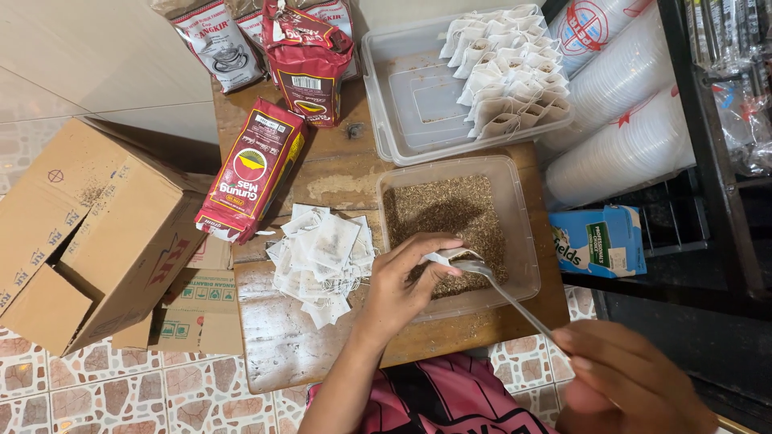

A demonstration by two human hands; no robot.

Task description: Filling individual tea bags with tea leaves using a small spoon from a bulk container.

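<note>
**A:** What does the head camera show, looking down?

**B:** A small wooden table (322,354). The left hand (402,281) pinches a small white paper bag (447,257) between thumb and fingers, its mouth held over a clear plastic tub (527,265) of loose dried tea. The right hand (635,378), low at the right and blurred, has its fingers closed on the handle of a metal spoon (503,293), whose bowl meets the bag's mouth.

**A:** What lies about them?

**B:** Just left of the tub, a heap of empty paper bags (322,261). Behind it, a second clear tub (418,104) with filled bags (507,68) standing in rows at its right end. Red tea packets (257,165) lie and stand at the table's far left. A cardboard box (88,233) sits on the tiled floor at left; stacked plastic cups (623,141) lie on their side at right.
</note>
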